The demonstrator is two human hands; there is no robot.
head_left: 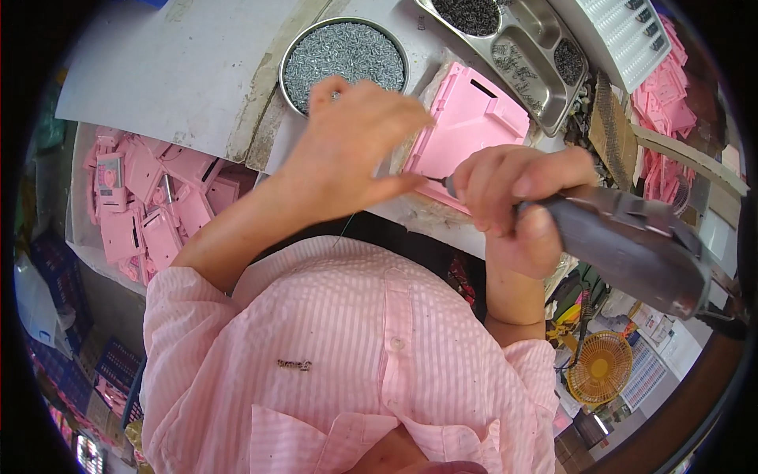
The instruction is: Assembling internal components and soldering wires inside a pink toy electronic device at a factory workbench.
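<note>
My right hand grips a dark grey electric screwdriver, held nearly level with its thin bit pointing left. The bit reaches over the near edge of a pink plastic housing, which lies on a padded rest. My left hand hovers at the left of the housing, thumb and forefinger apart. Its thumb tip is beside the screwdriver bit; whether they touch I cannot tell. The palm is hidden, and no held thing shows. Just beyond this hand stands a round metal bowl full of small silvery screws.
A steel compartment tray with dark screws sits beyond the housing, beside a white ribbed tray. Pink plastic parts fill a lined box at left; more pink parts are piled far right. A yellow fan is lower right.
</note>
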